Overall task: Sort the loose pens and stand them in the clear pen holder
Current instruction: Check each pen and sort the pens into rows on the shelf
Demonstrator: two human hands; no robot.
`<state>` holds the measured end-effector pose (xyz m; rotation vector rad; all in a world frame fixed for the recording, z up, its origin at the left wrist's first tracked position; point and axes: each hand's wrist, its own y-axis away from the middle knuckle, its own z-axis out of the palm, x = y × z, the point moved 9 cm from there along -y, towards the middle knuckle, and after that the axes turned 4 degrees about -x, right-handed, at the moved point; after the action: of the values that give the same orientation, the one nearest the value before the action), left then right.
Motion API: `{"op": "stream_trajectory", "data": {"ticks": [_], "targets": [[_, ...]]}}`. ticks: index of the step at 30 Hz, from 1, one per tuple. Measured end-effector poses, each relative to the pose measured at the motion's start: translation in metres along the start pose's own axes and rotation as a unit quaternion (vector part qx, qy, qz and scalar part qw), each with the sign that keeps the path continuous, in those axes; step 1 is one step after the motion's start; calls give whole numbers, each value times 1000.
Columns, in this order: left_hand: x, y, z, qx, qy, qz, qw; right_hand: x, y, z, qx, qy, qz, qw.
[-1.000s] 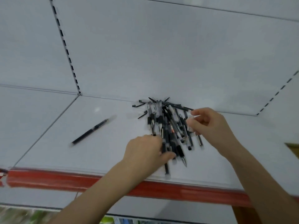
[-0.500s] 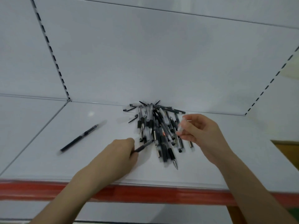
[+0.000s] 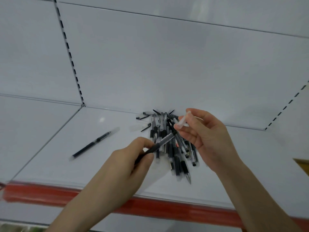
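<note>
A heap of several black and clear pens [image 3: 173,148] lies on the white shelf [image 3: 100,164], near the back wall. My left hand [image 3: 122,168] pinches one black pen [image 3: 160,143] lifted above the heap, its tip pointing up and right. My right hand [image 3: 205,136] holds a clear pen cap [image 3: 183,120] between thumb and fingers, just beyond that pen's tip. A single capped black pen [image 3: 95,142] lies apart on the shelf to the left. No clear pen holder is in view.
Loose black clips and caps [image 3: 142,117] lie at the back of the heap. The shelf has a red front edge strip [image 3: 158,208]. Slotted uprights [image 3: 70,52] run up the back wall at left and right.
My left hand has lifted the black pen off the heap and tilted it up. My right hand has risen with the clear cap and brought it near the pen's tip.
</note>
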<state>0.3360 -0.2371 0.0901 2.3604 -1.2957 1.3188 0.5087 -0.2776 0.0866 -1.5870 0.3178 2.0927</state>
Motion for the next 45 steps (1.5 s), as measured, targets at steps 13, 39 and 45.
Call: {"op": "stream_trajectory", "data": {"ticks": [13,39,45], "targets": [[0,-6,10,-6,12,-11,1000,0,12,3,-15,36,-23,999],[-121,-13,-45,128,-258,-206,935,51,-23,30,-167,563,-44,808],[-141,-5,-52,121,-301,-235,916,75,-13,66,-223,671,-30,707]]}}
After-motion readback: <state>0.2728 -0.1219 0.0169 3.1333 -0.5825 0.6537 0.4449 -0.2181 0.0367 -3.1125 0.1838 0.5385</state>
